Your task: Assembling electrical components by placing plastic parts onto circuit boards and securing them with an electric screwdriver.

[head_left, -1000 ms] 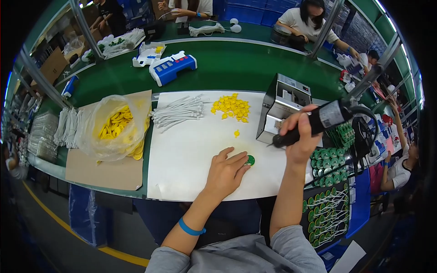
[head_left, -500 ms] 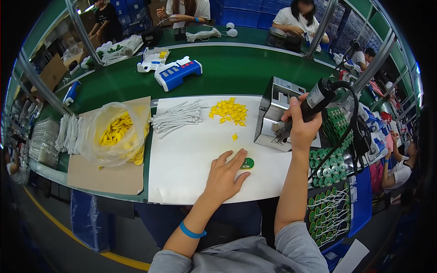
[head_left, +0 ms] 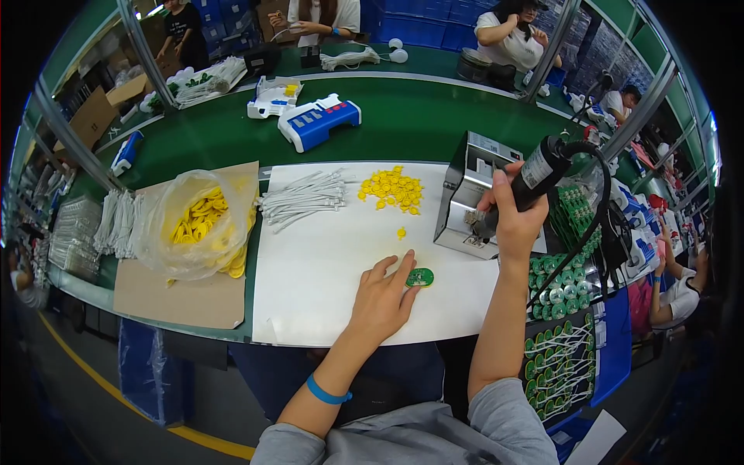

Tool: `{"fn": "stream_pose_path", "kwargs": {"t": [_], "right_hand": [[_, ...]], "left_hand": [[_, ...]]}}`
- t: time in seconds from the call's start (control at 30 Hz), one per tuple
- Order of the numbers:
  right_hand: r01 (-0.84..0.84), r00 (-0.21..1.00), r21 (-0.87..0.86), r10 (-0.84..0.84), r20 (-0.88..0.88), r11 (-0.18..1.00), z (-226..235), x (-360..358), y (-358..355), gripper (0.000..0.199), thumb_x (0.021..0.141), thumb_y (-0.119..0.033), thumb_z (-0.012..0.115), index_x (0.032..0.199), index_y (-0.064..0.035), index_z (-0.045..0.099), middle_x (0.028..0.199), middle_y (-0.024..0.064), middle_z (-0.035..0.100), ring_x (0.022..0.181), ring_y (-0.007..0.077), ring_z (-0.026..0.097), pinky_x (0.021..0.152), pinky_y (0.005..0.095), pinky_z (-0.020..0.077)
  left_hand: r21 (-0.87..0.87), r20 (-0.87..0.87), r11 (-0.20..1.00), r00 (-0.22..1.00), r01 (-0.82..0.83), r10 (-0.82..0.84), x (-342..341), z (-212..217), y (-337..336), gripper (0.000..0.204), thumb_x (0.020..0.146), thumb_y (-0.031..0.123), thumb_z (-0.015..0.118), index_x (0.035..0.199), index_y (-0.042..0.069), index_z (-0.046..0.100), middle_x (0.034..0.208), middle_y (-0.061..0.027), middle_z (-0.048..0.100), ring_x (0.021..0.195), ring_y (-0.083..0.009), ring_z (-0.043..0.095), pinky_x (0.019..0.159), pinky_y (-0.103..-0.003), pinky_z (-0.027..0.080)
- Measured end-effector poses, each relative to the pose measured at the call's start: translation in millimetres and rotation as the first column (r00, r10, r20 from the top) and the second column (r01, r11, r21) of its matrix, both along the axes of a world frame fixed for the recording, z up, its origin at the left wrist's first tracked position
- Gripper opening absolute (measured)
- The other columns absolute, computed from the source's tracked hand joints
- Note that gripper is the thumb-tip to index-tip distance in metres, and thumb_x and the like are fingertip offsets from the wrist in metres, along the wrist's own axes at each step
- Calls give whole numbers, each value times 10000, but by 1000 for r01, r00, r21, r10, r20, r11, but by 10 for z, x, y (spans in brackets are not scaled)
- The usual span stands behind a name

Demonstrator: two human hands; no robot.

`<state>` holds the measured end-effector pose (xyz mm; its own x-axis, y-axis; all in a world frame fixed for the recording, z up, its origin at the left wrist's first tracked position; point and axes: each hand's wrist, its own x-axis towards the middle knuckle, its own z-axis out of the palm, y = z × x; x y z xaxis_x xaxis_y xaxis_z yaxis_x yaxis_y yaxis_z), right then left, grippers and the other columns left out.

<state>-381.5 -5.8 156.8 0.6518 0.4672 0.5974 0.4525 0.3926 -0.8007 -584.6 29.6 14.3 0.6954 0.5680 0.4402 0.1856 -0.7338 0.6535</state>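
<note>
My left hand [head_left: 381, 301] rests on the white sheet [head_left: 310, 271], its thumb and index finger against the left side of a small green circuit board [head_left: 421, 277]. A yellow rim shows under the board. In my closed right hand [head_left: 518, 213] is a black electric screwdriver [head_left: 540, 172], tilted, with a cable at its top. Its lower end is at the front opening of a metal box [head_left: 463, 198], where small screws seem to lie; the tip is hard to make out. One small yellow piece [head_left: 401, 232] lies beyond the board.
Yellow pieces [head_left: 391, 188] and white cable ties or wires [head_left: 306, 200] lie at the back. A bag of yellow parts [head_left: 198, 225] stands left. Right are circuit boards [head_left: 558, 287] and wired boards [head_left: 559, 364]. A blue-white casing [head_left: 319, 122] sits on the green belt [head_left: 411, 116]. People work opposite.
My left thumb has drawn in to the circuit board, which shows more of its face. The casings on the belt have shifted right. My right hand with the screwdriver has barely moved.
</note>
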Motion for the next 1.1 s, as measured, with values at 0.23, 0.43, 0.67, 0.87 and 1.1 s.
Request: {"fn": "stream_pose_path", "kwargs": {"t": [0.23, 0.43, 0.67, 0.87, 1.1], "right_hand": [[-111, 986, -54, 104, -128, 992, -189, -480, -109, 245, 982, -81, 672, 1169, 18, 548, 707, 45, 599, 558, 149, 624, 555, 280, 497], [-214, 959, 26, 215, -186, 976, -541, -985, 83, 442, 966, -65, 636, 1357, 48, 463, 718, 49, 569, 556, 173, 614, 585, 302, 525], [-234, 955, 41, 237, -180, 971, -737, -1107, 217, 541, 945, -61, 643, 1422, 66, 422, 738, 53, 594, 572, 163, 624, 590, 295, 530], [-223, 964, -5, 220, -149, 975, -851, -1125, 263, 530, 943, -66, 651, 1405, 70, 429, 766, 56, 609, 590, 157, 633, 603, 296, 542], [-236, 959, 3, 234, -158, 972, -899, -1180, 288, 486, 950, -71, 654, 1364, 60, 437, 758, 61, 607, 597, 159, 637, 626, 302, 552]], "left_hand": [[-48, 15, 998, 999, -28, 29, -65, 8, 55, 662, 908, 190, 766, 1494, 12, 516, 1268, -61, 751, 1290, -334, 571, 1036, -451, 451], [-54, 42, 998, 998, -41, 43, -146, -34, 126, 677, 904, 182, 756, 1501, 3, 493, 1246, -61, 752, 1281, -329, 571, 994, -457, 463], [-93, 18, 995, 999, -42, 43, -231, -104, 206, 709, 879, 188, 773, 1505, 5, 496, 1182, -105, 752, 1256, -326, 588, 969, -456, 473], [-96, 12, 994, 999, -43, 45, -266, -132, 234, 713, 878, 188, 771, 1510, 12, 492, 1159, -127, 751, 1269, -330, 582, 975, -458, 467], [-88, 26, 995, 998, -48, 51, -315, -168, 256, 719, 887, 186, 760, 1521, 13, 468, 1123, -125, 762, 1288, -337, 569, 998, -462, 451]]}}
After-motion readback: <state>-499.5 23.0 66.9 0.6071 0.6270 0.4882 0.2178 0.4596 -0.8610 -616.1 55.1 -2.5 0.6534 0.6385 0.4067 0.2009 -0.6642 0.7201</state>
